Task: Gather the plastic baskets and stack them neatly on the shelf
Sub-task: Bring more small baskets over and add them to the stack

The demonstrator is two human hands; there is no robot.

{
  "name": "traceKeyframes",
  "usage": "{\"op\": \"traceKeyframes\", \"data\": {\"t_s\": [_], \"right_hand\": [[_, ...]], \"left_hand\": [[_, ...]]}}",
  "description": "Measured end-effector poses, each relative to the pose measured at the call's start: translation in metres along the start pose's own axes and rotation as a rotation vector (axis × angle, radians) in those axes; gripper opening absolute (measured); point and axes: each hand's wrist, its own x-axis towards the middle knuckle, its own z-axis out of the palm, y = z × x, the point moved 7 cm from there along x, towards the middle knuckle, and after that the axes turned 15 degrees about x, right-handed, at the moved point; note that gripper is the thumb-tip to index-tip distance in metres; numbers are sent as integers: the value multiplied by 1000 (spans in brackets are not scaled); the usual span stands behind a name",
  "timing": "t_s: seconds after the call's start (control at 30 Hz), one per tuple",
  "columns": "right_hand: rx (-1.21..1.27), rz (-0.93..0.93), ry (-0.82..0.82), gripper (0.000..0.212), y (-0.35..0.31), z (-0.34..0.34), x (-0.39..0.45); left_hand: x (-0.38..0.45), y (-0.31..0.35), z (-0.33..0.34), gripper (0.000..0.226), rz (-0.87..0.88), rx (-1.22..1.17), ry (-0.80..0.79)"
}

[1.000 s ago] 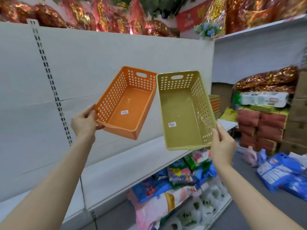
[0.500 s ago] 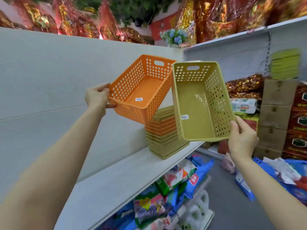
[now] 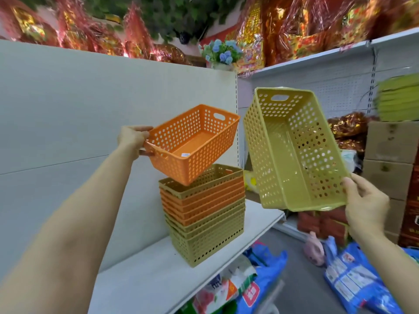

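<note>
My left hand (image 3: pixel 133 140) grips the near short end of an orange perforated basket (image 3: pixel 192 143), held nearly level just above a nested stack of olive and orange baskets (image 3: pixel 204 214). The orange basket's lower corner overlaps the stack's top rim in view. That stack stands on the white shelf (image 3: pixel 145 275) near its right end. My right hand (image 3: pixel 365 205) holds an olive-yellow basket (image 3: pixel 292 152) by its near rim, tilted with its opening toward me, to the right of the stack and beyond the shelf's end.
A white back panel (image 3: pixel 68 109) rises behind the shelf. Packaged goods (image 3: pixel 229 291) lie on the lower shelf. Blue bags (image 3: pixel 353 277) are on the floor at right, cardboard boxes (image 3: pixel 390 159) and a pile of green baskets (image 3: pixel 399 100) further right.
The view has swung and closed in on the stack. My left hand has lowered and levelled the orange basket over the stack. The olive basket has moved right and apart from the orange one.
</note>
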Motion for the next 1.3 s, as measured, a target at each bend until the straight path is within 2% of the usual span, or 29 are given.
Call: {"op": "traceKeyframes", "data": {"t_s": [0.2,0.37,0.5,0.6,0.67,0.73,0.8,0.83,0.87,0.93,1.0,1.07,1.1,1.13,1.17,1.23,1.3], "right_hand": [[87,28,-11,25,40,40,44],[171,31,-104,29,51,85,72],[185,26,-219,28,62,128,111],[211,7,-374,14,60,176,139],[266,2,-484,7,53,215,152],[299,-40,-599,9,39,255,160],[301,-76,-712,9,27,294,163],[301,-94,-758,8,22,312,164],[314,-102,-799,6,19,328,163],[373,-73,-835,8,17,354,160],[414,45,-833,10,27,371,160],[581,313,-831,25,43,382,151],[698,441,-845,35,50,387,145],[800,531,-882,41,55,392,139],[870,583,-944,43,59,395,130],[853,610,-1088,37,70,396,107],[788,652,-1121,28,90,392,91]], "left_hand": [[54,-22,42,28,-42,217,-199],[68,-40,72,28,-56,383,-297],[71,-61,84,27,-89,440,-349],[62,-63,85,32,-90,587,-382],[55,-43,75,52,-65,585,-284],[45,-1,56,64,29,261,-144],[28,46,41,69,140,-44,-150],[19,63,38,64,178,-60,-183],[10,74,39,53,202,-7,-205],[2,73,47,25,221,192,-153],[3,60,54,13,180,377,30],[3,41,48,12,71,454,253],[1,34,47,12,13,422,297],[-1,26,48,11,-38,386,309],[-3,20,49,20,-86,370,308],[-5,12,53,41,-165,394,284],[-12,8,63,25,-243,411,240]]}}
